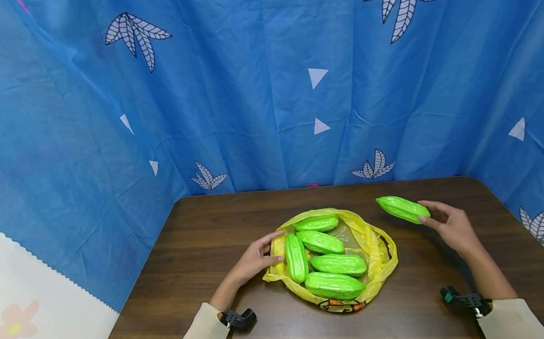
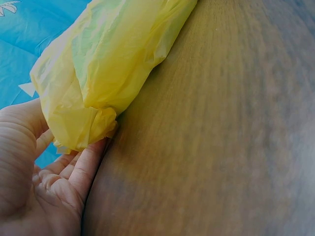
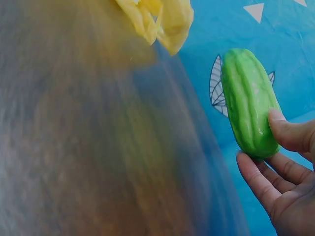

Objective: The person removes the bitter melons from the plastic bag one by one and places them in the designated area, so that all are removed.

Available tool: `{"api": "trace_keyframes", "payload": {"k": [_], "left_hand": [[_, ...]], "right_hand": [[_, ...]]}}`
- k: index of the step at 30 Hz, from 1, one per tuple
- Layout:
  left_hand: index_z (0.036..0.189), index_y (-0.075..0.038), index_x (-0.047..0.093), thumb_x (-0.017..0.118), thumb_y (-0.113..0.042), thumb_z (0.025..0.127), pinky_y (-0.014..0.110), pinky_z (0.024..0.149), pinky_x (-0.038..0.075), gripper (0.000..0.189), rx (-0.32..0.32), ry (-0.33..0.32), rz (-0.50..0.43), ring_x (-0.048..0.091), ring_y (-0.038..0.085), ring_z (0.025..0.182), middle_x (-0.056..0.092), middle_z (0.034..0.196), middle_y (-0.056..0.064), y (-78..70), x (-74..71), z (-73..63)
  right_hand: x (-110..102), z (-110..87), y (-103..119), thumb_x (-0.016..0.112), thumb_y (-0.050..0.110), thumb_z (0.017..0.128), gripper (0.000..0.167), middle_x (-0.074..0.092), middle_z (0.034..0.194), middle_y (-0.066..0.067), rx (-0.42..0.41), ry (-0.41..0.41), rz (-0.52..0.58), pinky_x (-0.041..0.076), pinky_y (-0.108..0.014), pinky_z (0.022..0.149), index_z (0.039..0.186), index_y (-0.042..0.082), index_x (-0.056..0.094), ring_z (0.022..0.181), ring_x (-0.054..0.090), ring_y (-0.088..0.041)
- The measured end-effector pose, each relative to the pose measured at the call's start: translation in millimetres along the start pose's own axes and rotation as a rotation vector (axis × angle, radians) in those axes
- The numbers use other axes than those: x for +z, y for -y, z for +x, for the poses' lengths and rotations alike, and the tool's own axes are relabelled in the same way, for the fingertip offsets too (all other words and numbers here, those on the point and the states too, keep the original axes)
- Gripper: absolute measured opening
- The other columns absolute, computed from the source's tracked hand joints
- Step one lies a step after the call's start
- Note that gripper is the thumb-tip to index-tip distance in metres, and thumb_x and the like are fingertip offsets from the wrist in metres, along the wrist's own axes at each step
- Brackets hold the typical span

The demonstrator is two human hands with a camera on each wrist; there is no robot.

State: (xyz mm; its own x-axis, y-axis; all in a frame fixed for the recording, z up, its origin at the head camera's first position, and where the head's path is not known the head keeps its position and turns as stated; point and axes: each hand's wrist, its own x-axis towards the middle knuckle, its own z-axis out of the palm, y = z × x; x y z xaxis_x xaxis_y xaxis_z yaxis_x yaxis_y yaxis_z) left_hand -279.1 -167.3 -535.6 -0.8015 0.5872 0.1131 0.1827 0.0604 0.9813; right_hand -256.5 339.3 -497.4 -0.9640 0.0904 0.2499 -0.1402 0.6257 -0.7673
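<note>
My right hand (image 1: 456,228) grips a bright green ridged gourd (image 1: 402,209) by its near end, between thumb and fingers, to the right of the bag. In the right wrist view this gourd (image 3: 249,103) is raised, and its far end points away from the hand. My left hand (image 1: 253,259) holds the left rim of a yellow plastic bag (image 1: 375,253), thumb and fingers spread along the edge. Seen from the left wrist, the bag's crumpled side (image 2: 115,64) lies between the thumb and fingers. Several similar green gourds (image 1: 337,264) lie inside the open-mouthed bag.
The bag sits on a dark brown wooden table (image 1: 217,220). Blue curtains (image 1: 262,81) with white leaf prints hang behind and at the sides. A white cloth (image 1: 24,298) with a flower print is at the left. Bag handle loops spread toward the right.
</note>
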Motion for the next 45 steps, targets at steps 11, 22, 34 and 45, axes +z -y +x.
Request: {"api": "trace_keyframes", "payload": {"k": [11,22,34,45], "left_hand": [[0.155,-0.004,0.039,0.067,0.001,0.095,0.033,0.086,0.058,0.067,0.0,0.003,-0.001,0.063,0.025,0.115,0.058,0.137,0.024,-0.5,0.0,-0.5],[0.155,-0.004,0.038,0.066,0.002,0.095,0.034,0.087,0.058,0.066,-0.014,0.001,-0.013,0.061,0.029,0.12,0.054,0.142,0.026,-1.7,0.6,-0.1],[0.156,-0.006,0.039,0.068,-0.001,0.095,0.034,0.087,0.059,0.067,-0.023,0.005,-0.01,0.063,0.028,0.117,0.056,0.139,0.025,-3.9,0.7,-0.3],[0.156,-0.005,0.038,0.067,0.0,0.095,0.033,0.086,0.059,0.067,-0.014,0.005,-0.009,0.063,0.026,0.116,0.057,0.138,0.026,-2.3,0.3,0.1]], "right_hand": [[-2.5,-1.9,-17.4,0.063,0.023,0.103,0.047,0.058,0.133,-0.028,0.011,0.012,0.02,0.049,-0.012,0.07,0.143,-0.001,0.055,0.097,0.045,0.013],[-1.8,-1.8,-27.5,0.058,0.017,0.105,0.045,0.054,0.134,-0.031,-0.008,0.021,0.081,0.055,-0.015,0.071,0.143,-0.006,0.052,0.092,0.049,0.016],[-0.6,-2.7,-28.4,0.06,0.026,0.104,0.048,0.056,0.135,-0.029,0.019,0.014,0.017,0.046,-0.006,0.07,0.143,-0.002,0.055,0.097,0.042,0.016],[1.3,-1.8,-28.9,0.058,0.032,0.105,0.052,0.054,0.14,-0.03,0.04,0.032,0.005,0.042,-0.007,0.072,0.145,0.0,0.053,0.118,0.054,-0.036]]}}
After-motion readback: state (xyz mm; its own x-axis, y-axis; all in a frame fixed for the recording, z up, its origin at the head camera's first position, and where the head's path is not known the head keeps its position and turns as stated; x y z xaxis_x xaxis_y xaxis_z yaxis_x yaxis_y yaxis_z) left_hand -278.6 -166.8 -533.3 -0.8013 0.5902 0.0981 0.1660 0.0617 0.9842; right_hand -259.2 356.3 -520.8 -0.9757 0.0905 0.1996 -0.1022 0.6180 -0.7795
